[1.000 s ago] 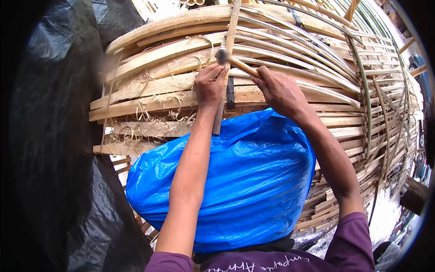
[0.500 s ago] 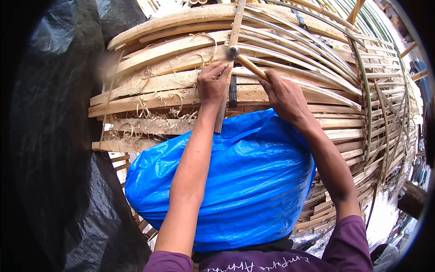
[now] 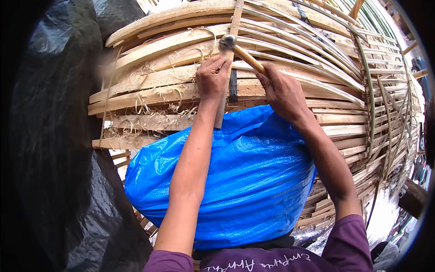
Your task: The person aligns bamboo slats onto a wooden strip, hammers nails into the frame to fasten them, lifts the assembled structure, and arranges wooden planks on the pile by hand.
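head view: the right hand is closed around the wooden handle of a hammer, whose metal head sits up and to the left of the knuckles, just above the left hand. the left hand has its fingers curled and pinched against an upright bamboo strip that crosses the curved bamboo slats; what the fingertips pinch is too small to tell. curly shavings lie left of that hand. a blue sack bulges below both wrists, between the forearms.
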`<state>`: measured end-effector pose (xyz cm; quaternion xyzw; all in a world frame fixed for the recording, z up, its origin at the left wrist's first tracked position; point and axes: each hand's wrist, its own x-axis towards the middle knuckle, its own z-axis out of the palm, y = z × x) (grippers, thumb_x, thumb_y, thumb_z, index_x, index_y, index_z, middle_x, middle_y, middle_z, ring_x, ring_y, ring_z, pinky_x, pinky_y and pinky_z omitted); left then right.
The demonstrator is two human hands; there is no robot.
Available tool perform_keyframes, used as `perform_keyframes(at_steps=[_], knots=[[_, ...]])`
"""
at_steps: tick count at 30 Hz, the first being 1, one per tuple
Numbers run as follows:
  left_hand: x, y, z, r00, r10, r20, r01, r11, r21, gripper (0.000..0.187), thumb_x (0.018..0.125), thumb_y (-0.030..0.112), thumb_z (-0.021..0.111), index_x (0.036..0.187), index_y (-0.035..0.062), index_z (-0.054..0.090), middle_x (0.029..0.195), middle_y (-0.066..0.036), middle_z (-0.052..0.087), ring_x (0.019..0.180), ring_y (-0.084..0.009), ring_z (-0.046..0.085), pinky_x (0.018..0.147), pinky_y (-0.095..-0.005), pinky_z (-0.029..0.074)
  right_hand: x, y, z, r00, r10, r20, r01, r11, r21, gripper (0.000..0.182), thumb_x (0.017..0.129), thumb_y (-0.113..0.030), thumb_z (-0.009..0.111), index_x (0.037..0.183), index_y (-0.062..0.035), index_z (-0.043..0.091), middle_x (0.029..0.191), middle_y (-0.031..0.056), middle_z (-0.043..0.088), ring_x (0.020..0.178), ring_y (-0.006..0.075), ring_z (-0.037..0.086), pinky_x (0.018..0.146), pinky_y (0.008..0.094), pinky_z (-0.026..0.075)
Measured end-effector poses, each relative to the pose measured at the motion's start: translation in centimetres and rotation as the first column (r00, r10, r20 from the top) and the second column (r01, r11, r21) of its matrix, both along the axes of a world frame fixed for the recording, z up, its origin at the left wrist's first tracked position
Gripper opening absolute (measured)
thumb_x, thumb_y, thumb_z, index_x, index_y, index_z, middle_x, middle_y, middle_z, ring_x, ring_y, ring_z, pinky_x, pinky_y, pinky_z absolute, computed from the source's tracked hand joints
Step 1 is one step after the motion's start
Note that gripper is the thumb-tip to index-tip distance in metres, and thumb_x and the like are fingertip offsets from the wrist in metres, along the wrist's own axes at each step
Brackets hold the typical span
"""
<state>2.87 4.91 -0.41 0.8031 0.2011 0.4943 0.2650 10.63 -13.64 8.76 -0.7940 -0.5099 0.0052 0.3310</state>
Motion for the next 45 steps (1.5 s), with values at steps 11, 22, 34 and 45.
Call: perform_keyframes(at_steps=[11,22,34,45], knots=[[0.0,0.1,-0.2,1.0,-0.013,0.004,0.013,1.0,-0.019,0.016,0.078,0.015,0.077,0.087,0.0017,0.074,0.089,-0.01,0.072,0.083,-0.0228,0.068,0.075,-0.0325,0.053,-0.2,0.1,-0.7,0.998,-0.047,0.03,0.05,0.995,-0.083,0.024,0.098,-0.03,0.049,0.095,-0.0059,0.051,0.068,0.0204,0.06,0.064,0.041,0.06,0.056,0.051,0.043],[-0.1,-0.1,-0.1,1.0,-0.004,-0.017,0.004,0.999,-0.041,0.016,0.078,0.015,0.077,0.087,0.0022,0.074,0.089,-0.01,0.072,0.083,-0.0235,0.068,0.076,-0.0328,0.053,-0.1,0.2,-1.0,0.998,-0.06,0.01,0.061,0.984,-0.166,0.025,0.098,-0.03,0.05,0.096,-0.0056,0.052,0.069,0.0199,0.06,0.064,0.0416,0.059,0.056,0.0501,0.043],[0.5,0.3,0.3,1.0,0.01,-0.007,-0.01,1.0,-0.012,0.017,0.078,0.016,0.078,0.087,0.0025,0.074,0.091,-0.01,0.072,0.084,-0.0227,0.068,0.073,-0.0321,0.053,0.2,0.2,-1.2,0.997,-0.07,0.01,0.071,0.992,-0.109,0.023,0.098,-0.029,0.05,0.095,-0.0059,0.051,0.068,0.0203,0.061,0.063,0.0412,0.06,0.056,0.0501,0.044],[0.2,0.2,-0.4,1.0,0.004,0.02,-0.005,0.999,0.048,0.017,0.078,0.017,0.078,0.086,0.0025,0.074,0.089,-0.008,0.072,0.079,-0.021,0.068,0.069,-0.0308,0.052,-0.2,0.3,-1.3,0.999,-0.042,-0.019,0.042,0.999,0.003,0.025,0.097,-0.029,0.051,0.092,-0.0047,0.051,0.067,0.0212,0.06,0.062,0.0417,0.059,0.056,0.051,0.042]])
